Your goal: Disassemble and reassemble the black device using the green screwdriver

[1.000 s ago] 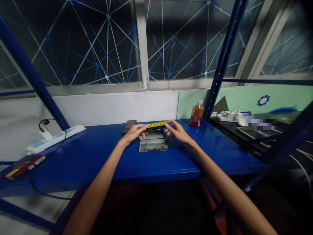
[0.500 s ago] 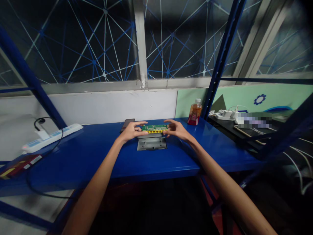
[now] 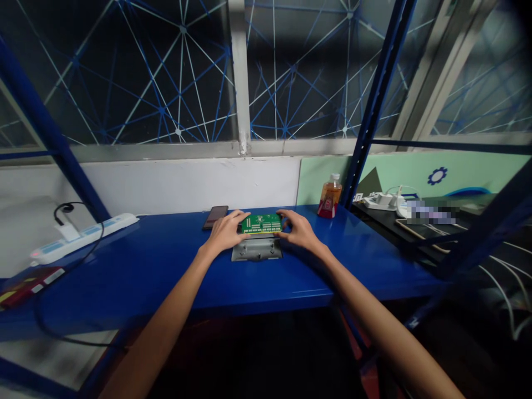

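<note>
So it presumably stays steady, the green board [image 3: 261, 223] is held by opposite ends between my left grip [image 3: 225, 230] and right grip [image 3: 301, 229].

The circuit board [image 3: 262, 223] is between the fingers of the left hand [image 3: 224, 230] and right hand [image 3: 301, 230], over the middle of the table [image 3: 158, 249], with the casing [image 3: 257, 252] beneath it and reaching out towards the front edge. Behind the left hand, near the back edge, lies the phone [image 3: 214, 216]. The bottle [image 3: 330, 200] stands near the back right corner. Along the left edge lies the power strip [image 3: 100, 231], with a box [image 3: 31, 285] in front of it, nearer the front left corner.
</note>
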{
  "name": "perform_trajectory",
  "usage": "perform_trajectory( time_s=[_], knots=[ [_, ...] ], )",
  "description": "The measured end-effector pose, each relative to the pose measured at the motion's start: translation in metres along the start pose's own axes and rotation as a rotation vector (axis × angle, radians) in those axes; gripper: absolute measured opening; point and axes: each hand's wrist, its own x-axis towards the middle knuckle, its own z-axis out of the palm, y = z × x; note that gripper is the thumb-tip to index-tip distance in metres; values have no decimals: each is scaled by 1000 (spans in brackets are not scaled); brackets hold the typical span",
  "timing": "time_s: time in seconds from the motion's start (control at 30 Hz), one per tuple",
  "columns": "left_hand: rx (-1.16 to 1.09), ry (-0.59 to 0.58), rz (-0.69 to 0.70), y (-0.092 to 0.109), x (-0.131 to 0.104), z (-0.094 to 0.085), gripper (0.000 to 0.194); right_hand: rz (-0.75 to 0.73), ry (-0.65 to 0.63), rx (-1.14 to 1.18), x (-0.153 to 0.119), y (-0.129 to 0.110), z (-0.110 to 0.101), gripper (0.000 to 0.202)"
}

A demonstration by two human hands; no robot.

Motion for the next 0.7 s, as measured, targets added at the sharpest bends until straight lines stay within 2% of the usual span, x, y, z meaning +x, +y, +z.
perform_trajectory(
  time_s=[0.1,0.2,0.33,0.47,0.7],
  knots=[
    [77,9,-2,3,-2,3,60,-10,-6,-112,-2,-1,0,58],
    [113,-31,-14,7,-2,0,57,-3,-22,-155,-4,-4,-2,58],
    [102,-120,-22,8,-2,-10,55,-5,-42,-127,-3,-8,-7,57],
    [16,-203,44,5,-2,-22,55,-23,-90,-94,-8,-14,-12,55],
    [33,-470,62,5,-5,-26,68,-81,-204,-142,-28,-19,-12,52]
  ],
)
